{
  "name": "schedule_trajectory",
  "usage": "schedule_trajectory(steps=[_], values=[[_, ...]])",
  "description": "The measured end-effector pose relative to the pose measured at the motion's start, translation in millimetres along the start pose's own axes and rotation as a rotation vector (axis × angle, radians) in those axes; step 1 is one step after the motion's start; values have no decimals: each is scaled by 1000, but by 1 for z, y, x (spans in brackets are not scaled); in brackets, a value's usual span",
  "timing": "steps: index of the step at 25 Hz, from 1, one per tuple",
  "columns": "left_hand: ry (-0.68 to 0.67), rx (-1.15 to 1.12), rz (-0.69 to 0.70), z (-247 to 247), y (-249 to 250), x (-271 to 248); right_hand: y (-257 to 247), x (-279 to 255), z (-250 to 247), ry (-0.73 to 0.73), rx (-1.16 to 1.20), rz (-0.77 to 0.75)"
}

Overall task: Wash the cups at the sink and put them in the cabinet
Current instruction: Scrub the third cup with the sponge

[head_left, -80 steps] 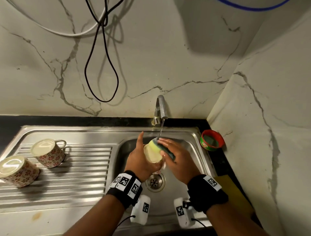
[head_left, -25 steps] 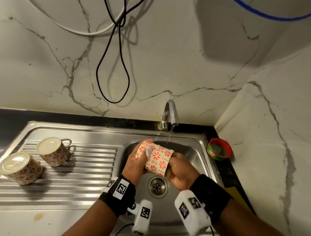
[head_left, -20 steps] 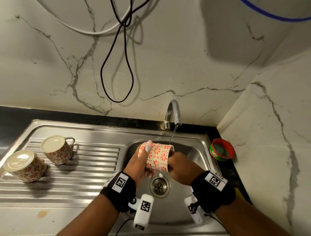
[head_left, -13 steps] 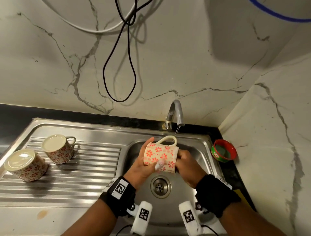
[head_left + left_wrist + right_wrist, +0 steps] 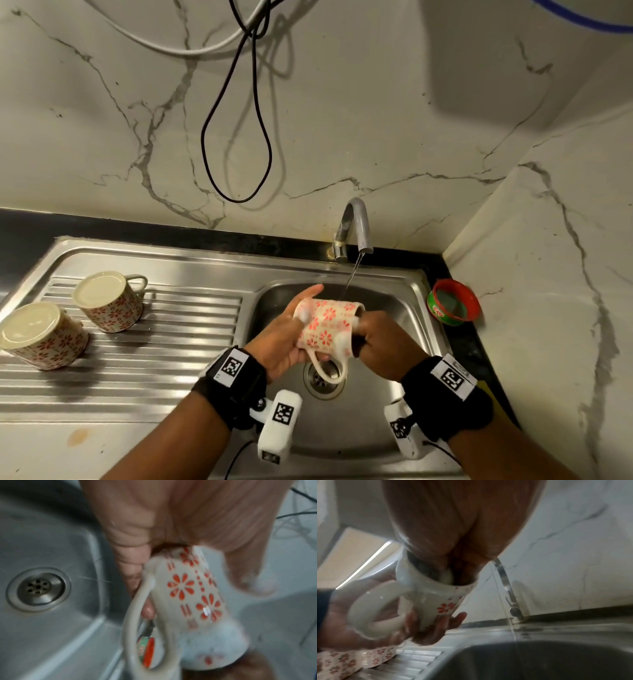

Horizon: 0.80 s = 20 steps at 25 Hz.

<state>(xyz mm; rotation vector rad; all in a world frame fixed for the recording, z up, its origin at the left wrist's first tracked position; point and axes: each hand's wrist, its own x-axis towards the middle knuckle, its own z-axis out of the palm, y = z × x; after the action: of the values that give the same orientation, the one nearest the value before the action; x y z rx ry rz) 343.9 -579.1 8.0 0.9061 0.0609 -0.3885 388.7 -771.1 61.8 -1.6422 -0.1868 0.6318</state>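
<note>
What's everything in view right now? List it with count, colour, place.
held cup: 1, cream with red flowers, soapy, on its side over the basin, handle down
drained cups: 2, same pattern, upside down on the drainboard, left
sink: 1, stainless steel, basin with drain at centre
tap: 1, grey metal, behind the basin, thin stream running
tub: 1, red and green, open, counter right of the sink
cables: black loop and white one, on the marble wall
left hand: grips the held cup's body
right hand: at the cup's mouth, fingers inside
</note>
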Motion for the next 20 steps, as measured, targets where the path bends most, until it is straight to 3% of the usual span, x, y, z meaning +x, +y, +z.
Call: schedule_trajectory(steps=[1,4,8,12,14,20], values=[[40,78,35,2,-3,3,5,1,1,-1,51,21],[65,386,266,0,-17,3,10,1,11,25,373,277],[86,435,226,-4,-15,2,20,0,3,3,116,219],[73,497,342,7,-14,-1,15,-10,-3,-14,491,285],[104,594,384,16,-12,3,13,-18,-13,13,454,234],[287,210,210,32,-36,23,29,-42,-54,148,476,146]])
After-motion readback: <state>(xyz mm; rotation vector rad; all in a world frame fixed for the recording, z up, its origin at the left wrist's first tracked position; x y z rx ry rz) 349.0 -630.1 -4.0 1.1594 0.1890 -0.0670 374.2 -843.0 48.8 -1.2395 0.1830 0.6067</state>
